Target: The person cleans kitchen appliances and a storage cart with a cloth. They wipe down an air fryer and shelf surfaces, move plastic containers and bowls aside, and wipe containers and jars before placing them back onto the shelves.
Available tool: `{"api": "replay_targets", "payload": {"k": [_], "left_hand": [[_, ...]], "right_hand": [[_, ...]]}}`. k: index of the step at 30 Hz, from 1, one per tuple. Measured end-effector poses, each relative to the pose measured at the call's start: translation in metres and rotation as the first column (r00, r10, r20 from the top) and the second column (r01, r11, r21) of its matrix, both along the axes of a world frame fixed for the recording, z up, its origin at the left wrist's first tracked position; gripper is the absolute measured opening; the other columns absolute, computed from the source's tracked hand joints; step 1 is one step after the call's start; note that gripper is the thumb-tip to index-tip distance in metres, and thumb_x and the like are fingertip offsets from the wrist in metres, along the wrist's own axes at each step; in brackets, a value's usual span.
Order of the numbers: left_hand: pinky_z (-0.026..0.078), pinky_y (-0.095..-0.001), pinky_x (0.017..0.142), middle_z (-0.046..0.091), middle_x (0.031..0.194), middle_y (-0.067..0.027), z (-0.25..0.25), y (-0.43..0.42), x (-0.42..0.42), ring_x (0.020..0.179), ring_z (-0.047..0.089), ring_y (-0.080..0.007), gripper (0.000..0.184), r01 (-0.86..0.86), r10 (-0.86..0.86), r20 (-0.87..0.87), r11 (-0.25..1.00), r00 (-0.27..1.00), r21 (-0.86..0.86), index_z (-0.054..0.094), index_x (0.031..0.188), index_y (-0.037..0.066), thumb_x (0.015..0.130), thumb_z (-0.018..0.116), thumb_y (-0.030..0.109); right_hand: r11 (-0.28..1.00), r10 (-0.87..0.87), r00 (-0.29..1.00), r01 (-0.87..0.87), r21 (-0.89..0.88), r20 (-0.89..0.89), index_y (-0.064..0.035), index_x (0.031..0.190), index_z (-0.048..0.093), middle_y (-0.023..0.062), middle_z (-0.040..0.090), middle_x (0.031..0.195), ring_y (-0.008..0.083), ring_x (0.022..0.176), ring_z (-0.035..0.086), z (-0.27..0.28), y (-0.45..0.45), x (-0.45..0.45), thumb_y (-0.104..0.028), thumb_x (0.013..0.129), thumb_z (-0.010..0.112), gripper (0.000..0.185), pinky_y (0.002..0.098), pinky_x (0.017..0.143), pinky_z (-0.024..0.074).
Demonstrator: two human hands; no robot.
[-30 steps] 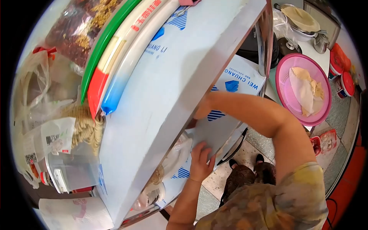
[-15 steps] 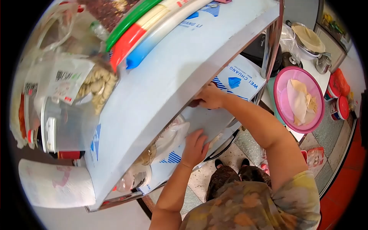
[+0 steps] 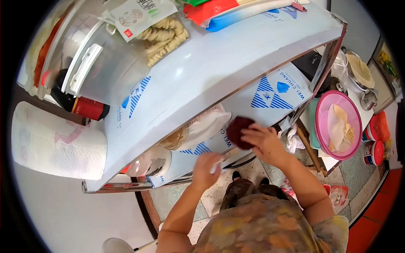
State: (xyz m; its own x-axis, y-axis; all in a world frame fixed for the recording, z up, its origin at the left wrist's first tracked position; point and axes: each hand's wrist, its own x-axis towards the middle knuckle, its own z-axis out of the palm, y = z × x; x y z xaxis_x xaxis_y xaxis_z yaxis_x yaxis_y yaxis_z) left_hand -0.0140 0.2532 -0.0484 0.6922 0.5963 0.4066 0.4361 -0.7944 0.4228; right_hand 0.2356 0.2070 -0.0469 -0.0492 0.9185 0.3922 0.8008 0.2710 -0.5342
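Note:
My right hand (image 3: pixel 266 145) is closed on a dark red, rounded thing (image 3: pixel 239 132), blurred by motion, just over the front of the lower shelf (image 3: pixel 280 90). What kind of thing it is, I cannot make out. To the left, my left hand (image 3: pixel 206 170) is curled near the same shelf's front edge. A small whitish bit (image 3: pixel 216 165) shows at its fingers, too blurred to name. Behind the hands, a white plastic bag (image 3: pixel 206 126) lies on the lower shelf beside clear containers (image 3: pixel 145 162).
The upper shelf (image 3: pixel 177 88) overhangs the lower one. On it are a paper towel roll (image 3: pixel 59 141), a clear plastic box (image 3: pixel 109 63), a dark bottle (image 3: pixel 86 105) and colourful packets (image 3: pixel 236 12). At right stands a pink basin (image 3: pixel 320 139) holding pale sheets.
My right hand has come out from the shelf toward me, bringing the dark red thing into view. My left hand has drawn back and curled. The view has shifted.

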Motion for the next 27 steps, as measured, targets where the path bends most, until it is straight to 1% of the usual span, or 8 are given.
{"api": "replay_targets", "payload": {"k": [2, 4, 6, 12, 15, 20, 24, 27], "left_hand": [[0.043, -0.0328, 0.078, 0.058, 0.097, -0.0088, -0.005, -0.003, -0.029, 0.088, 0.055, -0.0245, 0.026, -0.148, 0.147, 0.060, 0.989, 0.987, 0.001, 0.058, 0.096, 0.005, 0.071, 0.058, -0.003], [0.043, -0.0273, 0.077, 0.057, 0.091, -0.0065, -0.012, -0.003, -0.051, 0.082, 0.055, -0.0174, 0.024, -0.388, 0.511, 0.287, 0.834, 0.810, -0.391, 0.055, 0.099, 0.004, 0.076, 0.055, -0.003], [0.042, -0.0256, 0.079, 0.055, 0.093, -0.0059, -0.015, -0.003, -0.063, 0.085, 0.053, -0.0147, 0.025, -0.340, 0.579, 0.376, 0.773, 0.724, -0.535, 0.053, 0.103, 0.003, 0.078, 0.054, -0.002], [0.040, -0.0288, 0.088, 0.046, 0.114, -0.0102, -0.008, 0.005, -0.065, 0.101, 0.048, -0.0164, 0.038, -0.302, 0.628, 0.451, 0.738, 0.635, -0.603, 0.039, 0.120, 0.001, 0.084, 0.051, 0.003], [0.037, -0.0316, 0.092, 0.042, 0.120, -0.0118, 0.005, 0.007, -0.051, 0.106, 0.046, -0.0193, 0.046, -0.338, 0.619, 0.491, 0.767, 0.613, -0.545, 0.034, 0.125, 0.002, 0.084, 0.052, 0.004], [0.035, -0.0333, 0.094, 0.031, 0.130, -0.0129, 0.009, 0.009, -0.041, 0.112, 0.040, -0.0222, 0.063, -0.339, 0.654, 0.457, 0.728, 0.603, -0.595, 0.022, 0.135, 0.008, 0.082, 0.055, 0.004], [0.039, -0.0325, 0.089, 0.026, 0.130, -0.0136, 0.007, 0.008, -0.040, 0.112, 0.038, -0.0222, 0.067, -0.333, 0.645, 0.443, 0.731, 0.623, -0.596, 0.019, 0.135, 0.006, 0.081, 0.059, 0.009], [0.035, -0.0332, 0.094, 0.030, 0.129, -0.0134, 0.007, 0.006, -0.038, 0.114, 0.040, -0.0238, 0.067, -0.343, 0.674, 0.451, 0.710, 0.585, -0.615, 0.019, 0.137, 0.009, 0.081, 0.057, 0.006]], "right_hand": [[0.917, 0.351, 0.885, -0.390, -0.076, -0.307, -0.0096, 0.104, 0.060, 0.0069, 0.058, 0.111, 0.0269, 0.107, 0.050, 0.005, -0.006, -0.006, -0.003, 0.068, 0.051, 0.038, 0.0401, 0.089, 0.0361], [0.871, 0.373, 0.765, -0.484, -0.087, -0.525, -0.0057, 0.104, 0.060, 0.0095, 0.059, 0.108, 0.0259, 0.100, 0.055, 0.013, -0.005, -0.003, -0.002, 0.071, 0.045, 0.037, 0.0353, 0.088, 0.0410], [0.917, 0.175, 0.530, -0.394, -0.058, -0.830, -0.0021, 0.105, 0.059, 0.0109, 0.059, 0.107, 0.0212, 0.097, 0.056, 0.020, -0.006, 0.001, 0.000, 0.072, 0.041, 0.038, 0.0283, 0.088, 0.0416], [0.994, -0.040, 0.506, 0.105, 0.016, -0.861, -0.0021, 0.111, 0.055, 0.0106, 0.055, 0.111, 0.0177, 0.102, 0.052, 0.022, 0.009, 0.019, 0.005, 0.074, 0.037, 0.042, 0.0275, 0.088, 0.0397], [0.906, -0.171, 0.900, 0.303, 0.294, -0.400, -0.0041, 0.112, 0.053, 0.0149, 0.051, 0.118, 0.0305, 0.108, 0.048, 0.010, 0.030, 0.025, 0.003, 0.072, 0.048, 0.041, 0.0346, 0.093, 0.0374], [0.936, -0.312, 0.944, 0.286, 0.205, 0.109, -0.0072, 0.117, 0.051, 0.0149, 0.045, 0.125, 0.0335, 0.117, 0.041, -0.003, 0.034, 0.016, -0.008, 0.072, 0.061, 0.046, 0.0352, 0.095, 0.0346], [0.958, -0.102, 0.908, 0.199, 0.205, -0.406, -0.0045, 0.113, 0.055, 0.0194, 0.050, 0.119, 0.0359, 0.110, 0.047, 0.008, 0.065, -0.001, -0.018, 0.074, 0.063, 0.042, 0.0377, 0.093, 0.0368], [0.985, -0.170, 0.772, 0.151, -0.083, -0.613, -0.0024, 0.114, 0.055, 0.0215, 0.051, 0.116, 0.0366, 0.108, 0.048, 0.035, 0.096, -0.024, -0.044, 0.079, 0.053, 0.054, 0.0366, 0.094, 0.0373]]}}
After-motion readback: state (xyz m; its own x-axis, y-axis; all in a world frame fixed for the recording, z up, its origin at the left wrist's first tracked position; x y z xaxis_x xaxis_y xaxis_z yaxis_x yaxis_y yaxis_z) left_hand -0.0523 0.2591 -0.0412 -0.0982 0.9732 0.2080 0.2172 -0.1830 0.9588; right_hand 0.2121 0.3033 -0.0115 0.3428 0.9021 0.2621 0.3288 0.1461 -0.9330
